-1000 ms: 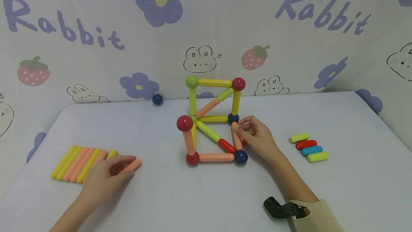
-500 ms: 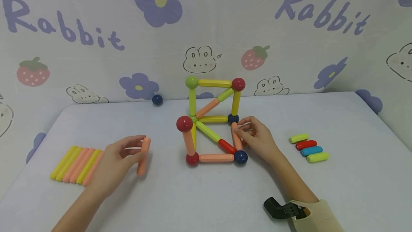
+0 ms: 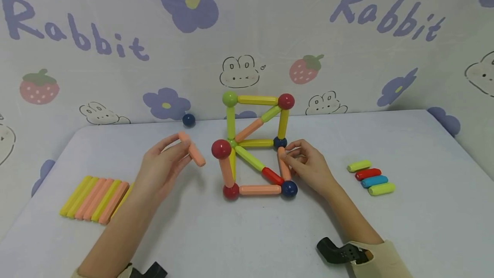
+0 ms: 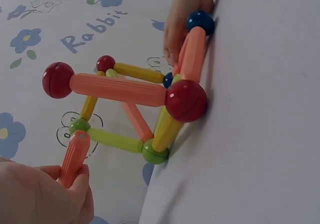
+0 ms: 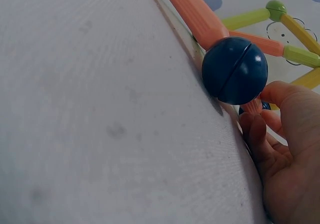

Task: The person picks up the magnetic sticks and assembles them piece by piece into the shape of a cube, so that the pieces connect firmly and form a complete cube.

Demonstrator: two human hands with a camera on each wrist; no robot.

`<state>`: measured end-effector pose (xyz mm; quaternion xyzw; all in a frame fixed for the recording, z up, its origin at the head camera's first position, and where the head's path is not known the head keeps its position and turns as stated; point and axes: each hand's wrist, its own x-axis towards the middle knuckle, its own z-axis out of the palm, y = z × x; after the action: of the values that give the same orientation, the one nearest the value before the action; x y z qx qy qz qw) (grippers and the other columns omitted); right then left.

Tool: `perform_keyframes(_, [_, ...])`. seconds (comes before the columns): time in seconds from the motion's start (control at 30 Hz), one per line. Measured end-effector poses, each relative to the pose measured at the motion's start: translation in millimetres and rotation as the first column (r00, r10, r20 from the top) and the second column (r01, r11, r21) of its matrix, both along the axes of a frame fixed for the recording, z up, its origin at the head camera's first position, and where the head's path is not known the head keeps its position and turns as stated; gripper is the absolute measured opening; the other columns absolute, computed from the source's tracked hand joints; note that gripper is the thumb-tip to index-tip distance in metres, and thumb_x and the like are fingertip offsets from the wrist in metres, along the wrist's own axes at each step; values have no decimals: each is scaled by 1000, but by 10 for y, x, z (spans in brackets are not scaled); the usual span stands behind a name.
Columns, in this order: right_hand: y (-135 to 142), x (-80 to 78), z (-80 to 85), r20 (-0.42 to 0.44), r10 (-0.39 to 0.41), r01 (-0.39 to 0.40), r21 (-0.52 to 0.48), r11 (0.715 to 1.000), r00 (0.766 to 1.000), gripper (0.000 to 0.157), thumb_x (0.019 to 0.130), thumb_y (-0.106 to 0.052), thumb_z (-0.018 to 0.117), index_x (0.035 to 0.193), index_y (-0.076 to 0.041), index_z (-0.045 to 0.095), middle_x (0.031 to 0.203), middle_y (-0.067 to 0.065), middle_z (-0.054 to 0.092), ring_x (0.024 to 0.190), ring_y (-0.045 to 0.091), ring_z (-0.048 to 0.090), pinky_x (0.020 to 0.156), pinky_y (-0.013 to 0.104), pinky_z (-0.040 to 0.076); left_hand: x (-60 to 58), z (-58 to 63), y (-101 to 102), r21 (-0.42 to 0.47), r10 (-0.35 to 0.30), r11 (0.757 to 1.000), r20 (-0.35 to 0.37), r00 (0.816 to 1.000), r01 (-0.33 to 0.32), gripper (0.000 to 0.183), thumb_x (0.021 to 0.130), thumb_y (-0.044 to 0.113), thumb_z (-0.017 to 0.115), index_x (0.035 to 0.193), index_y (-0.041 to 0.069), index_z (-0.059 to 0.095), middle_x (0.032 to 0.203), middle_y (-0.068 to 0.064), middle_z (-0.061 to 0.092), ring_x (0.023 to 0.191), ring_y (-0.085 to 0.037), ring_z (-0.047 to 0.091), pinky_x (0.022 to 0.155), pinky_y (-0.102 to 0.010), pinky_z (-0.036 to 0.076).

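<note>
My left hand (image 3: 164, 166) pinches an orange magnetic stick (image 3: 194, 153) above the table, left of a frame built from sticks and balls. A red ball (image 3: 221, 149) tops the upright orange stick (image 3: 227, 172) at the frame's front left corner. Further back, a green ball (image 3: 230, 98) and another red ball (image 3: 286, 101) mark the upper corners. At the frame's right side my right hand (image 3: 310, 166) pinches the low orange stick (image 3: 283, 164) between two dark blue balls. In the right wrist view the nearer blue ball (image 5: 235, 71) covers part of that stick.
A row of yellow and orange sticks (image 3: 90, 198) lies at left, partly behind my left forearm. Several short sticks (image 3: 374, 181) in green, red and blue lie at right. A loose dark blue ball (image 3: 188, 120) sits at the table's back edge, before a patterned cloth (image 3: 247, 25).
My left hand has lifted the orange stick off the left side and carried it up, rightward and back towards the frame, turning it on the way. My right hand stays in place.
</note>
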<state>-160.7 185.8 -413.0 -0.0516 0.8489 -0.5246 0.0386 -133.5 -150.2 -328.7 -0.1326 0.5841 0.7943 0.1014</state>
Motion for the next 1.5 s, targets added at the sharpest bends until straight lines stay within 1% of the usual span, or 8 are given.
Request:
perform_keyframes(0.17, [10, 4, -7, -11, 1, -1, -1, 1000, 1000, 35, 104, -24, 68, 128, -2, 54, 118, 21, 68, 76, 17, 63, 65, 20, 54, -159, 84, 169, 204, 86, 973, 100, 991, -105, 60, 109, 12, 58, 165, 10, 35, 143, 1, 52, 142, -17, 47, 112, -24, 47])
perform_keyframes(0.37, [12, 10, -7, -14, 1, -1, -1, 1000, 1000, 35, 104, -23, 68, 128, -1, 55, 117, 21, 68, 76, 16, 63, 64, 20, 55, -255, 127, 374, 275, 83, 956, 96, 992, -106, 57, 109, 9, 57, 163, 6, 38, 157, -6, 45, 141, -20, 49, 107, -24, 52])
perform_keyframes(0.63, [12, 16, 8, -6, -2, 2, 3, 1000, 1000, 36, 104, -24, 68, 129, -2, 55, 119, 21, 68, 76, 16, 63, 64, 20, 54, -364, 135, 565, 263, 16, 964, 42, 999, -26, 46, 108, 11, 59, 153, 3, 52, 142, -7, 55, 130, -23, 54, 104, -25, 55])
perform_keyframes(0.9, [14, 19, 8, 1, -1, 1, -5, 1000, 1000, 37, 105, -24, 68, 130, -2, 54, 119, 21, 68, 76, 17, 63, 65, 20, 54, -569, 76, 656, 150, -92, 985, 17, 996, 89, 49, 111, 28, 55, 155, 7, 47, 123, -8, 59, 95, -16, 66, 88, -23, 62])
perform_keyframes(1.07, [9, 19, 7, 3, -1, 1, -4, 1000, 1000, 37, 105, -24, 68, 130, -2, 54, 119, 21, 68, 77, 17, 62, 65, 19, 54, -700, 51, 686, 50, -187, 981, -5, 982, 187, 60, 112, 42, 50, 161, 12, 33, 113, -9, 65, 77, -12, 67, 76, -18, 61])
perform_keyframes(1.23, [10, 13, 8, 9, -3, 3, 0, 1000, 1000, 37, 105, -25, 68, 130, -2, 54, 119, 21, 68, 76, 17, 62, 65, 20, 54, -784, 32, 703, -24, -289, 957, -57, 956, 288, 60, 112, 51, 40, 162, 17, 31, 112, -9, 72, 74, -13, 68, 78, -21, 62])
perform_keyframes(1.37, [12, 9, 6, 5, 0, 0, -1, 1000, 1000, 37, 105, -25, 68, 130, -2, 54, 119, 21, 68, 77, 17, 62, 65, 20, 54, -816, 30, 704, -11, -331, 944, -84, 940, 331, 57, 113, 54, 34, 161, 22, 34, 105, -6, 75, 68, -14, 67, 73, -21, 61])
perform_keyframes(1.5, [10, 11, 8, 2, 3, -3, -5, 1000, 1000, 36, 105, -24, 68, 130, -2, 54, 119, 21, 68, 76, 17, 62, 65, 20, 54, -827, 29, 701, 8, -340, 940, -79, 937, 341, 58, 113, 56, 31, 161, 24, 32, 103, -5, 77, 67, -13, 66, 70, -20, 61])
